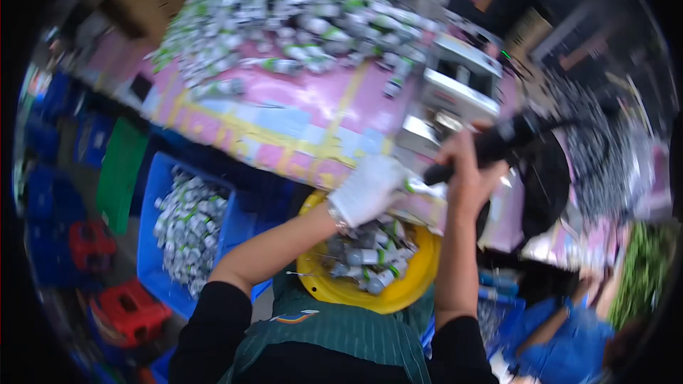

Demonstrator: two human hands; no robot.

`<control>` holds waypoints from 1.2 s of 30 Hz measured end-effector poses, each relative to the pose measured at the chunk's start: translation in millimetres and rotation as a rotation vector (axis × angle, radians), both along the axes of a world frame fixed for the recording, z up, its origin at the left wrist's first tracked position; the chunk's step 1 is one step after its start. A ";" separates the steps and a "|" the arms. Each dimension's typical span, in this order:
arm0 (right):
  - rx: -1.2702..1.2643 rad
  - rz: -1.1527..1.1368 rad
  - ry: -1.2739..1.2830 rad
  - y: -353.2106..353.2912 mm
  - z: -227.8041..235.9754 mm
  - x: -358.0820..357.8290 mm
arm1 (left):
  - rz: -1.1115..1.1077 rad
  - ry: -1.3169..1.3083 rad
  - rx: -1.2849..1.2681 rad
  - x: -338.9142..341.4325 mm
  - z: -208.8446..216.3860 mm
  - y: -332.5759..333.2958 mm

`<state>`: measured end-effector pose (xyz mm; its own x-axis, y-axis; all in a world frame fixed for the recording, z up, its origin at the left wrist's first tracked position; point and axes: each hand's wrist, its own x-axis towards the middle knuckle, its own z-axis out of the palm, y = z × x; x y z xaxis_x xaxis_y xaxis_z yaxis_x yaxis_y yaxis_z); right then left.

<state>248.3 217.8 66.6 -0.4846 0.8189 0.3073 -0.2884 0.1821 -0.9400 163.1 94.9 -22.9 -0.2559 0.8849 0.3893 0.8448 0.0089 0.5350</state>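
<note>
My left hand (pixel 370 188), in a white glove, closes on a small white cylindrical part (pixel 425 188) with a green band. In my bare right hand (pixel 466 171) is a black electric screwdriver (pixel 501 144), its narrow end pointing left toward that part. Motion blurs both, so I cannot tell whether tool and part touch. Below my hands, a yellow basin (pixel 388 306) holds several similar white, grey and green parts (pixel 366 256). A large heap of such parts (pixel 306 14) lies on the pink, taped table (pixel 284 103) ahead.
At left stands a blue bin (pixel 147 231) with more of these parts. Red stools (pixel 128 313) and a green panel (pixel 121 174) are beyond it. A white machine (pixel 466 71) sits on the table, with a dark screw-like heap (pixel 601 149) farther right. Another person's blue-clothed body (pixel 562 338) is at lower right.
</note>
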 end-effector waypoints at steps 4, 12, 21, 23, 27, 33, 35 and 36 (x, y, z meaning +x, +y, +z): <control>-0.159 -0.060 0.060 5.1 -44.3 9.0 | 0.047 -0.105 -0.050 6.4 -5.8 0.2; 0.010 -0.008 0.221 -13.2 -6.9 9.2 | 0.100 0.075 -0.001 25.8 -19.7 15.0; 0.036 0.069 0.183 -11.8 -13.1 14.9 | 0.092 0.106 0.022 19.8 -26.6 21.0; 0.023 0.037 0.184 -13.4 -11.7 14.7 | 0.090 0.087 0.067 19.9 -30.8 23.6; 0.041 -0.024 0.169 -26.1 -1.8 16.9 | 0.087 0.096 0.066 21.0 -26.9 20.5; 0.163 -0.261 0.072 -39.1 9.2 10.5 | 0.056 0.059 0.051 18.9 -26.0 22.3; 0.178 -0.253 0.080 -40.2 9.8 9.5 | 0.082 0.077 0.013 17.3 -25.1 21.4; 0.194 -0.255 0.071 -37.2 6.2 9.4 | 0.095 0.091 0.013 16.7 -24.0 20.3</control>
